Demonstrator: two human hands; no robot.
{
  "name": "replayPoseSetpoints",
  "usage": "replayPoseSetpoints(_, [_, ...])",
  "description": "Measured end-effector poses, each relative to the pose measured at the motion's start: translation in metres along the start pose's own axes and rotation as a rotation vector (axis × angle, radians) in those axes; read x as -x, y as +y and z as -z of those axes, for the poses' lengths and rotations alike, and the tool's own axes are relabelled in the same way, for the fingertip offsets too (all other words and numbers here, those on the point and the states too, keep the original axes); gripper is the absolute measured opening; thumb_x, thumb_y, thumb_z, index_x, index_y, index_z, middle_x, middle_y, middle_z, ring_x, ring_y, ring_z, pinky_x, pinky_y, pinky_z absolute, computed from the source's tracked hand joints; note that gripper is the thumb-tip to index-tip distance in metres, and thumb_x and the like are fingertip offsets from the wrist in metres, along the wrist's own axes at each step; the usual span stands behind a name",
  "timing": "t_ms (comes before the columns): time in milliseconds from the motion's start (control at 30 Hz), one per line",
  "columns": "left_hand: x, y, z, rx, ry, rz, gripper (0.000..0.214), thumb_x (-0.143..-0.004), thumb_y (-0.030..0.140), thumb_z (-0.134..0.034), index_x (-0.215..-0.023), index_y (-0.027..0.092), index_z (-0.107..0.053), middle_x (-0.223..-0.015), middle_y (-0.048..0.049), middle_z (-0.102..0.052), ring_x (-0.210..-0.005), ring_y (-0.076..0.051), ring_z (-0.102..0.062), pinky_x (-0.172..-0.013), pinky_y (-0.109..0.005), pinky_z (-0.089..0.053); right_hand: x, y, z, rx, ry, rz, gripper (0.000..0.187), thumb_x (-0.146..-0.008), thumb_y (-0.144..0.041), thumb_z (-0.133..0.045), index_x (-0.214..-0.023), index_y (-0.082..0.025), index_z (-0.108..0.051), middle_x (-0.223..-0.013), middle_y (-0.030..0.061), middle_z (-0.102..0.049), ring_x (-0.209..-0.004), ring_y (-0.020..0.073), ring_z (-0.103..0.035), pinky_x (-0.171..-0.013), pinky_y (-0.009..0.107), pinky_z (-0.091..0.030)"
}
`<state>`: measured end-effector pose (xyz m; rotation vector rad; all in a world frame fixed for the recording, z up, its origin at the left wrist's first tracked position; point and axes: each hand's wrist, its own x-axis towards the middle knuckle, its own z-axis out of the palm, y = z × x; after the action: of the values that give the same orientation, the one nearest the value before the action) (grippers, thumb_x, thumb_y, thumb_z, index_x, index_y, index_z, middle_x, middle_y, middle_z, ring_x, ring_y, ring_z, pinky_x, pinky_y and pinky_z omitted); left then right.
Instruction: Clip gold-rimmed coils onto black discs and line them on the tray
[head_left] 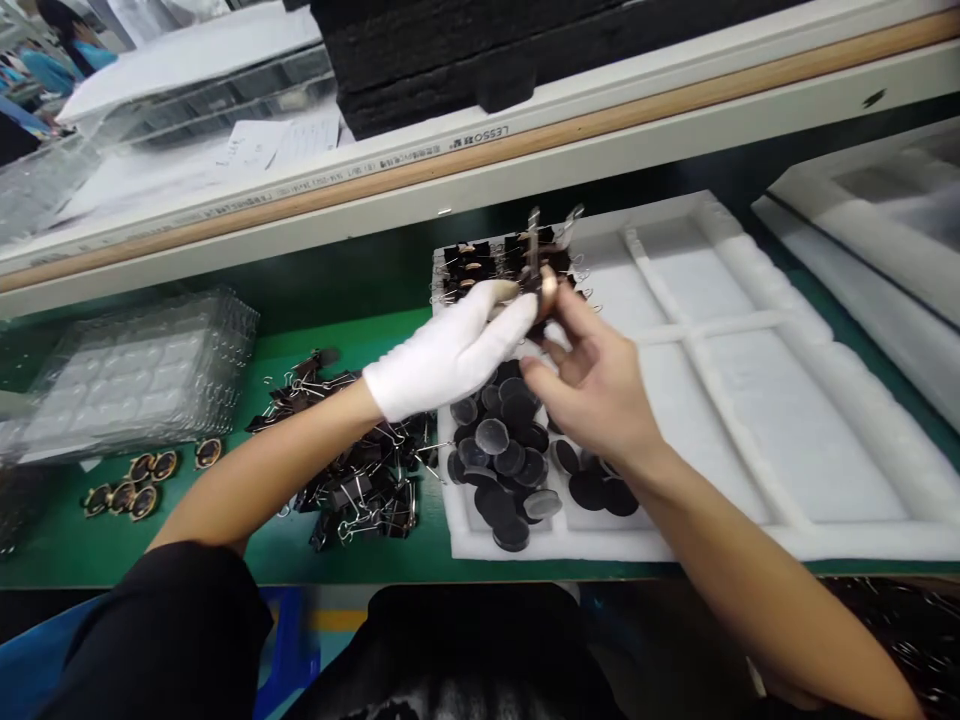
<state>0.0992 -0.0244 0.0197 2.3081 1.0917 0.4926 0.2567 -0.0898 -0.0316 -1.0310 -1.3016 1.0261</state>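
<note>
My left hand, in a white glove, pinches a black binder clip whose wire handles point up and away. A gold-edged round piece sits at the clip; motion blur hides how the two meet. The bare fingers of my right hand close on that round piece from the right. Just beyond my hands, several black binder clips with gold-edged pieces stand in rows in the white foam tray. Below my hands lie loose black and clear round discs in the same tray.
A heap of binder clips lies on the green table, left of the tray. Farther left are gold-rimmed round pieces and stacked clear plastic trays. A shelf edge crosses behind; more foam trays lean at right.
</note>
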Motion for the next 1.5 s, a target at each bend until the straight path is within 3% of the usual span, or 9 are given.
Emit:
replayPoseSetpoints(133, [-0.039, -0.004, -0.019, -0.215, 0.039, 0.024, 0.035, -0.105, 0.050, -0.043, -0.098, 0.019, -0.058, -0.082, -0.0047, -0.068, -0.072, -0.020, -0.065, -0.067, -0.034, -0.047, -0.010, 0.006, 0.028, -0.197, 0.077, -0.132, 0.073, -0.071, -0.014, -0.061, -0.142, -0.034, -0.058, -0.160, 0.0002, -0.047, -0.153, 0.0320, -0.037, -0.119, 0.056, -0.047])
replayPoseSetpoints(300, [-0.073, -0.006, -0.037, -0.579, -0.212, -0.221, 0.041, -0.099, 0.054, -0.052, -0.089, 0.017, -0.069, -0.080, -0.0068, -0.070, -0.077, -0.023, -0.066, -0.071, -0.034, -0.041, -0.032, 0.011, 0.097, -0.348, 0.670, -0.280, 0.065, -0.071, -0.019, -0.058, -0.134, -0.035, -0.056, -0.152, 0.0055, -0.050, -0.147, 0.0264, -0.045, -0.110, 0.049, -0.051])
replayPoseSetpoints(433, [-0.091, 0.007, -0.058, -0.763, -0.259, -0.275, 0.044, -0.098, 0.052, -0.052, -0.093, 0.015, -0.075, -0.087, -0.0124, -0.072, -0.087, -0.031, -0.069, -0.081, -0.043, -0.042, -0.039, 0.016, 0.112, -0.403, 0.740, -0.310, 0.053, -0.071, -0.023, -0.057, -0.123, -0.034, -0.057, -0.144, 0.0049, -0.055, -0.141, 0.0243, -0.051, -0.104, 0.043, -0.052])
replayPoseSetpoints(567, [-0.099, 0.014, -0.071, -0.871, -0.215, -0.263, 0.043, -0.095, 0.049, -0.057, -0.103, 0.011, -0.076, -0.109, -0.0205, -0.071, -0.107, -0.041, -0.065, -0.091, -0.052, -0.041, -0.040, 0.015, 0.104, -0.364, 0.670, -0.271, 0.043, -0.072, -0.024, -0.054, -0.114, -0.030, -0.056, -0.133, 0.0056, -0.061, -0.130, 0.0256, -0.059, -0.097, 0.043, -0.053])
replayPoseSetpoints(867, [-0.103, 0.015, -0.067, -0.819, -0.260, -0.234, 0.035, -0.098, 0.041, -0.056, -0.108, 0.011, -0.072, -0.101, -0.0162, -0.074, -0.103, -0.036, -0.068, -0.095, -0.052, -0.042, -0.031, -0.005, 0.096, 0.003, 0.558, -0.010, 0.012, -0.081, -0.021, -0.057, -0.091, -0.028, -0.060, -0.107, 0.0032, -0.066, -0.101, 0.0220, -0.069, -0.083, 0.038, -0.054])
replayPoseSetpoints(1233, [-0.092, 0.010, -0.073, -0.863, -0.158, -0.216, 0.037, -0.099, 0.040, -0.053, -0.108, 0.010, -0.073, -0.106, -0.0199, -0.072, -0.106, -0.040, -0.066, -0.094, -0.054, -0.041, -0.025, -0.004, 0.092, 0.244, 0.392, 0.073, 0.014, -0.089, -0.022, -0.052, -0.096, -0.026, -0.064, -0.101, 0.0053, -0.068, -0.092, 0.0230, -0.069, -0.079, 0.040, -0.056])
replayPoseSetpoints(1300, [-0.083, 0.008, -0.065, -0.857, -0.112, -0.222, 0.038, -0.100, 0.040, -0.051, -0.114, 0.010, -0.070, -0.110, -0.0196, -0.070, -0.107, -0.038, -0.066, -0.094, -0.052, -0.041, -0.020, -0.012, 0.093, 0.385, 0.248, 0.059, 0.014, -0.089, -0.024, -0.055, -0.096, -0.025, -0.067, -0.100, 0.0054, -0.071, -0.092, 0.0233, -0.069, -0.080, 0.040, -0.055])
replayPoseSetpoints(1433, [-0.059, -0.005, -0.031, -0.826, -0.040, -0.168, 0.043, -0.105, 0.044, -0.041, -0.115, 0.013, -0.068, -0.108, -0.0150, -0.070, -0.102, -0.032, -0.067, -0.092, -0.048, -0.041, -0.007, -0.013, 0.092, 0.743, -0.357, -0.182, 0.023, -0.085, -0.036, -0.067, -0.104, -0.025, -0.074, -0.103, 0.0064, -0.074, -0.093, 0.0250, -0.069, -0.074, 0.037, -0.055])
replayPoseSetpoints(1500, [-0.042, -0.015, -0.012, -0.837, -0.032, -0.132, 0.044, -0.105, 0.048, -0.040, -0.113, 0.015, -0.069, -0.104, -0.0123, -0.070, -0.097, -0.030, -0.068, -0.090, -0.046, -0.040, -0.001, -0.002, 0.089, 0.886, -0.553, -0.313, 0.033, -0.080, -0.036, -0.072, -0.110, -0.025, -0.074, -0.098, 0.0063, -0.074, -0.087, 0.0250, -0.070, -0.071, 0.035, -0.055])
